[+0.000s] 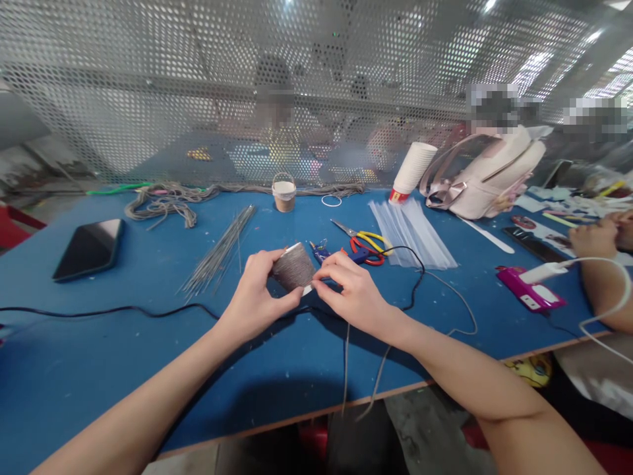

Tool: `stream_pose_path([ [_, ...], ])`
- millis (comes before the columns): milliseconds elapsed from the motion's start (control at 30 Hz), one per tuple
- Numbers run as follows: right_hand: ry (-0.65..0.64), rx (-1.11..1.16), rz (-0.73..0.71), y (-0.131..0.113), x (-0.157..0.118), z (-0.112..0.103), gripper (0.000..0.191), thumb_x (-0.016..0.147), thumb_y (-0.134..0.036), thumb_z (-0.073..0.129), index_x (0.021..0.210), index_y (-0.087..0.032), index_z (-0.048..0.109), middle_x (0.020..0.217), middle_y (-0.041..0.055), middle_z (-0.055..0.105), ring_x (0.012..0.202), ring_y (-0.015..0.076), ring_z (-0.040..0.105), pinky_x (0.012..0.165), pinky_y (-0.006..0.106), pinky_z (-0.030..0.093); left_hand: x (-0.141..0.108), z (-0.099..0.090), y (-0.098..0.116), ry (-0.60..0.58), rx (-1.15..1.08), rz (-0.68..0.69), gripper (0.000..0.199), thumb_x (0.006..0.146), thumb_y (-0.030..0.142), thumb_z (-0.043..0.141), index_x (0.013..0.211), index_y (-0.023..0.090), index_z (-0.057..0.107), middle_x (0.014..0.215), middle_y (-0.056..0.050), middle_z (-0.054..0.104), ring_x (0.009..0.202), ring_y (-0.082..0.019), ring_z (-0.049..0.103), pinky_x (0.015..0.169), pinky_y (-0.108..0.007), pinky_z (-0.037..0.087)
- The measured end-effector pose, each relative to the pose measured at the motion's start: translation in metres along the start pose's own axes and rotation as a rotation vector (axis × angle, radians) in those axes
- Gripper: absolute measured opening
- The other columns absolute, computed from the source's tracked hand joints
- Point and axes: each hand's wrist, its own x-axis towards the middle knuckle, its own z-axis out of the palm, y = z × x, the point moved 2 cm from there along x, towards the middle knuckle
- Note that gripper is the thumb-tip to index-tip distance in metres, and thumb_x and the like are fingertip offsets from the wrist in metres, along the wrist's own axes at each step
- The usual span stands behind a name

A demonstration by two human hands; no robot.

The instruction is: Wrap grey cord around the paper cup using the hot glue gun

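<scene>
Gripping a cord-wrapped cup [293, 267] in left hand [258, 287] over the table [74, 369]; touching its edge with right hand [360, 290], fingers pinched together

Cord-wrapped cup [293, 268] is grey w/ white edge, tbl [99, 359] blue (pwr strip [517, 288] magenta).

Bare arms [171, 379] angle fwd & in, L hand [257, 288] in wide C-grip, R hand [357, 290] pinching nearby.
</scene>
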Motion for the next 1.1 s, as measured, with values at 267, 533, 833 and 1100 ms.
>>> stream_pose_path([
  [267,0.023,0.05,-0.014,-0.005,0.0,0.0,0.013,0.092,-0.018,0.055,0.082,-0.017,0.063,0.085,0.0054,0.062,0.081,0.0155,0.062,0.074,0.029,0.053,-0.001,0.001,-0.001,0.066,-0.015,-0.072,0.036,0.069,0.03,0.068,0.1,0.021,0.051,0.091,-0.002,0.056,0.085,-0.021,0.053,0.076,-0.035,0.046],
  [533,-0.248,-0.122,-0.463,-0.044,-0.019,0.007,0.02,0.095,-0.022,0.047,0.091,-0.014,0.065,0.085,0.0089,0.07,0.073,0.016,0.065,0.069,0.028,0.054,0.003,-0.005,-0.005,0.2,-0.052,-0.204,0.037,0.064,0.036,0.069,0.09,0.023,0.045,0.081,0.002,0.047,0.074,-0.017,0.05,0.069,-0.033,0.044],
  [833,-0.08,-0.45,-0.333,0.018,0.01,-0.034,0.031,0.086,-0.006,0.044,0.107,-0.012,0.065,0.098,0.0114,0.073,0.09,0.0197,0.068,0.082,0.036,0.054,0.01,-0.014,-0.007,0.343,-0.213,-0.276,0.042,0.059,0.036,0.071,0.086,0.024,0.041,0.077,0.004,0.045,0.063,-0.014,0.046,0.059,-0.03,0.041],
  [1100,-0.556,-0.503,-0.026,0.085,0.006,-0.008,0.049,0.073,0.005,0.046,0.118,-0.01,0.061,0.116,0.0177,0.067,0.111,0.0272,0.06,0.094,0.043,0.048,0.006,-0.011,-0.011,0.315,-0.251,-0.267,0.042,0.062,0.034,0.071,0.091,0.023,0.042,0.082,0.002,0.048,0.069,-0.014,0.048,0.065,-0.031,0.042],
])
